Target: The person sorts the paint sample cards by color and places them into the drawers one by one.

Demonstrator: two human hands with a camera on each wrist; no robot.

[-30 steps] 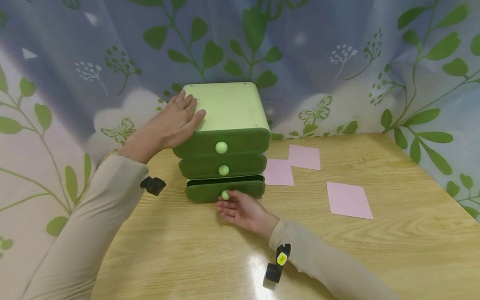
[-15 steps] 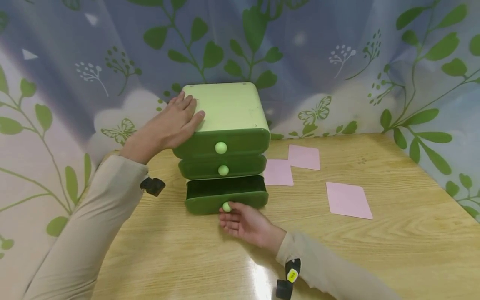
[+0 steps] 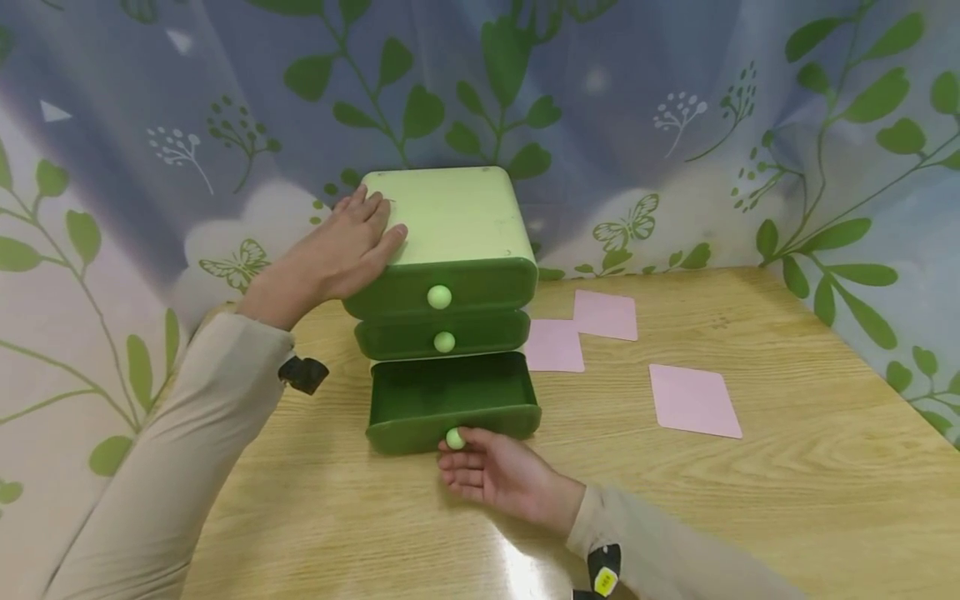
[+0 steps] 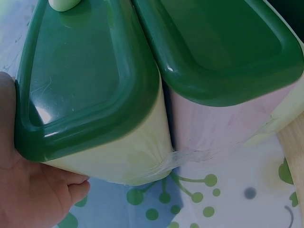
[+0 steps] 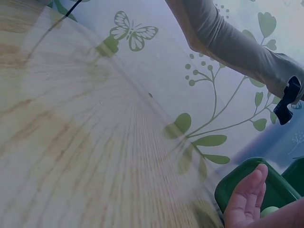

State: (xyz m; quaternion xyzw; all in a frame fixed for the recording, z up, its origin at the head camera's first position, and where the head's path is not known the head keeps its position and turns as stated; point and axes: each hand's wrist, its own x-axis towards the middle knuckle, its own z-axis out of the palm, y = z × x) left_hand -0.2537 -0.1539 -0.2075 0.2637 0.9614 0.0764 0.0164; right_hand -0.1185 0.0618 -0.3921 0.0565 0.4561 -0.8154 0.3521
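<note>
A small three-drawer cabinet (image 3: 457,212) with a pale green top and dark green drawer fronts stands on the table. My left hand (image 3: 341,250) lies flat on the left part of its top, fingers straight; in the left wrist view that hand (image 4: 38,194) shows along the cabinet's edge. Down at the front, my right hand (image 3: 502,479) pinches the round light green knob (image 3: 455,437) of the bottom drawer (image 3: 420,433). That drawer is pulled well out, and its dark inside shows nothing in it. Both upper drawers are closed, each with its own knob.
Several pink square cards lie right of the cabinet: a near card (image 3: 696,400), a back card (image 3: 606,315) and one card (image 3: 555,346) partly behind the cabinet. A leaf-patterned curtain (image 3: 600,125) hangs behind the wooden table (image 3: 337,517).
The bottom drawer has slid from slightly ajar to far out toward me, my right hand moving with its knob. My left hand has stayed in place on the cabinet's top.
</note>
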